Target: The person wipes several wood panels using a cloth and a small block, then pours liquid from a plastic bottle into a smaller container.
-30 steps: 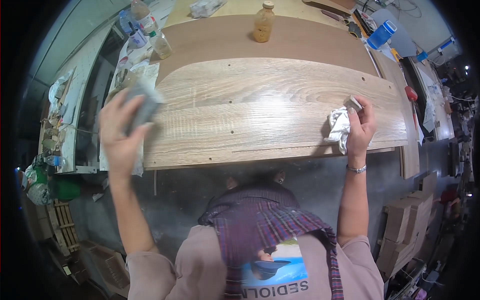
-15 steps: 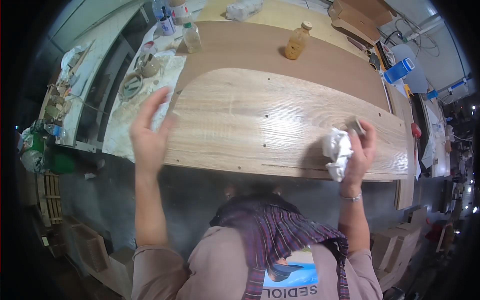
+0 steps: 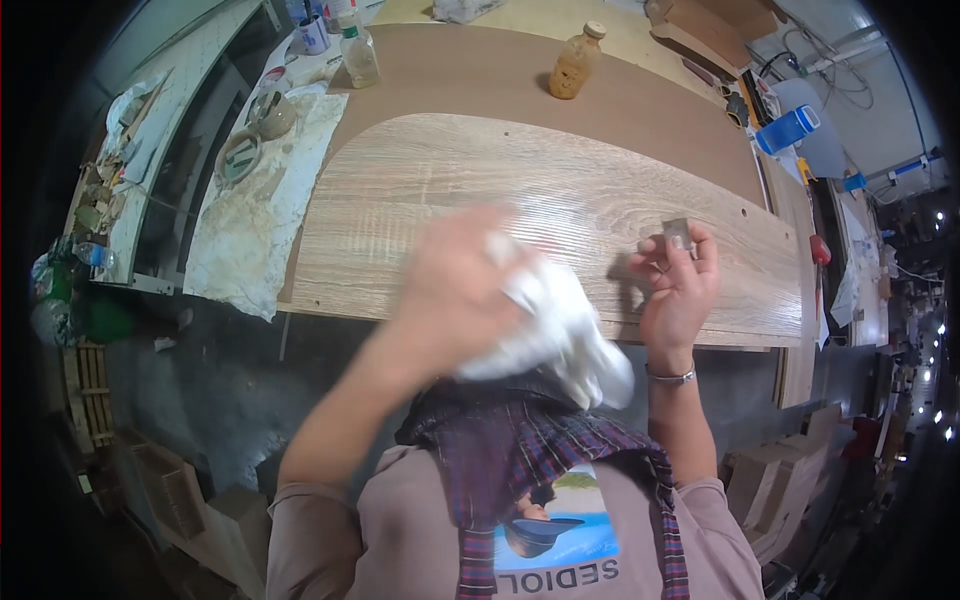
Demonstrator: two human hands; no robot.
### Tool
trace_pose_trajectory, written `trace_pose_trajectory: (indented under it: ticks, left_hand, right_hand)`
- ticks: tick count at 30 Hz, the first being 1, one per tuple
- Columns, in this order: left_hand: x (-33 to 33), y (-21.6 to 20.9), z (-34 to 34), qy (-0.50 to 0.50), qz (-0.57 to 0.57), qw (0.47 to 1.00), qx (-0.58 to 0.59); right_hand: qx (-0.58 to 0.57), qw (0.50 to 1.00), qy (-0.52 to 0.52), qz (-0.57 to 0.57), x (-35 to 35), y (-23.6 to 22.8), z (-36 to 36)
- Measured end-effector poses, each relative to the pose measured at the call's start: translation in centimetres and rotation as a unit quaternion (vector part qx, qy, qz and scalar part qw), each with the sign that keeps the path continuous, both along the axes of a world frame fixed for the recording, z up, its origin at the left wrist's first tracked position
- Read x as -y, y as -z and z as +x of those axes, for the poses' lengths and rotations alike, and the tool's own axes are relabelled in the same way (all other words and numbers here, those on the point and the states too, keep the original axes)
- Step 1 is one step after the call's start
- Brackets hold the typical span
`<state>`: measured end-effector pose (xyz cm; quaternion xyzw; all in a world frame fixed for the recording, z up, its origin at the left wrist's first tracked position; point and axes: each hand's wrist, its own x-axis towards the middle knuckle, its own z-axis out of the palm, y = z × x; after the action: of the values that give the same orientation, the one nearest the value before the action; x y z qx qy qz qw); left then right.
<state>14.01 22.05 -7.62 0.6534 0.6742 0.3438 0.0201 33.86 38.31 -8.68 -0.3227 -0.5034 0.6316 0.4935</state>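
Note:
A pale wood-grain board (image 3: pixel 400 180) with one rounded corner and small dark holes lies before me. Over its near edge my left hand (image 3: pixel 455 285), smeared by motion, grips a crumpled white cloth (image 3: pixel 570 330) that hangs out past the fingers. To the right, my right hand (image 3: pixel 680 280) is raised over the board with the palm turned up. It pinches a small flat grey piece (image 3: pixel 677 234) between thumb and fingers. What the piece is made of I cannot make out.
Beyond the board stand a bottle of amber liquid (image 3: pixel 577 62) and a clear bottle (image 3: pixel 360 52). A stained sheet (image 3: pixel 255 220) with a round container (image 3: pixel 238 158) lies at the left. A blue bottle (image 3: pixel 787 130) and a cardboard box (image 3: pixel 715 35) are at the far right.
The white cloth has passed from my right hand to my left, which swung in from the left edge of the board. My right hand keeps the grey piece and has shifted slightly left.

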Motion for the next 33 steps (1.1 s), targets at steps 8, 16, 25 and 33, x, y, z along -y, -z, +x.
trace_pose_trajectory:
  ticks: [8, 16, 25, 33]
  left_hand:
    - [8.7, 1.1, -2.9, -0.027, 0.055, 0.997, -0.049]
    - [20.1, 2.7, -5.4, -0.458, 0.252, 0.808, 0.272]
    - [24.0, 7.1, -2.9, -0.449, 0.193, 0.832, 0.262]
    - [25.3, 9.8, -3.6, -0.433, 0.147, 0.84, 0.291]
  right_hand:
    - [0.054, 0.996, -0.012, 0.068, -2.5, -0.5, 2.7]
    - [-0.043, 0.914, -0.338, -0.222, 1.0, -2.8, -4.7]
    - [0.137, 0.896, -0.422, -0.015, 6.1, -4.4, -17.6]
    - [0.222, 0.7, -0.484, 0.476, 13.6, -2.4, -24.3]
